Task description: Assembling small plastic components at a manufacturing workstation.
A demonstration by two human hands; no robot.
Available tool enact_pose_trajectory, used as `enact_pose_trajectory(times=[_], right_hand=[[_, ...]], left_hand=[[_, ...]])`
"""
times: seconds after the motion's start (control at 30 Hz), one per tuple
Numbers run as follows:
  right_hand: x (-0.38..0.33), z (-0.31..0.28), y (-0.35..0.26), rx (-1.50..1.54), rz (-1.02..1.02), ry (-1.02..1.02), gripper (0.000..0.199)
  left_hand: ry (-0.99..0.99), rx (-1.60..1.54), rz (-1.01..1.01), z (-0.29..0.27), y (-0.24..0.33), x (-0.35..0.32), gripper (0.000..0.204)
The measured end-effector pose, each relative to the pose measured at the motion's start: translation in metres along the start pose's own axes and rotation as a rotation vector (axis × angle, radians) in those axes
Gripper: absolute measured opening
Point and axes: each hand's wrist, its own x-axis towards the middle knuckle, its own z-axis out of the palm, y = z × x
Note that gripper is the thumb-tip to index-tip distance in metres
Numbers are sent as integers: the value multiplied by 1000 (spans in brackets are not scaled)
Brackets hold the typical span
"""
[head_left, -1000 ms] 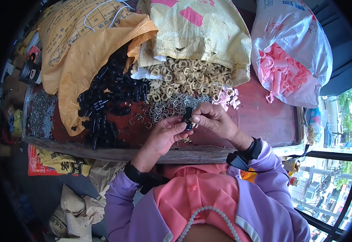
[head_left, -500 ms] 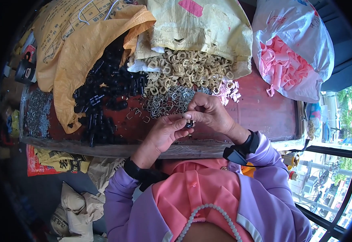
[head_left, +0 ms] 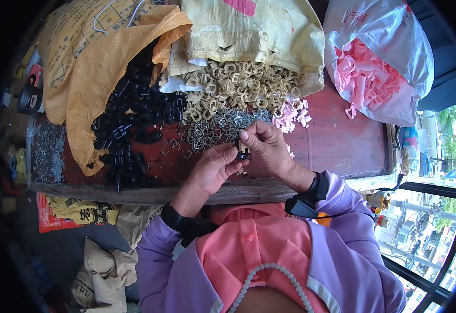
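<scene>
My left hand (head_left: 211,168) pinches a small black plastic part (head_left: 243,155) between thumb and fingers above the table's near side. From the right, my right hand (head_left: 274,150) closes on the upper end of the same part, where a bit of beige shows; the fingers partly hide it. Just beyond the hands lie heaped metal U-shaped clips (head_left: 212,130). Behind them, beige plastic buckles (head_left: 238,88) spill from a pale yellow sack (head_left: 254,34). Small pale pink pieces (head_left: 293,115) lie past my right hand.
Black plastic parts (head_left: 121,133) spill from an orange woven sack (head_left: 81,78) at left. More small metal pieces (head_left: 50,148) lie at the far left of the red table (head_left: 342,141). A white bag (head_left: 379,31) of pink plastic pieces (head_left: 366,78) stands at back right.
My right thumb and fingers have shifted slightly on the black part, showing more of its beige top. The whole view has moved a little; both hands stay together.
</scene>
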Motion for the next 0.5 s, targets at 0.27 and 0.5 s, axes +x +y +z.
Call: enact_pose_trajectory(times=[0.27, 0.5], right_hand=[[-3, -3, 5, -56, 70, 46, 16], [-3, -27, -5, -231, 56, -38, 17]], left_hand=[[-15, 13, 11, 7, 3, -4, 21], [-6, 159, -35, 19, 14, -4, 23]])
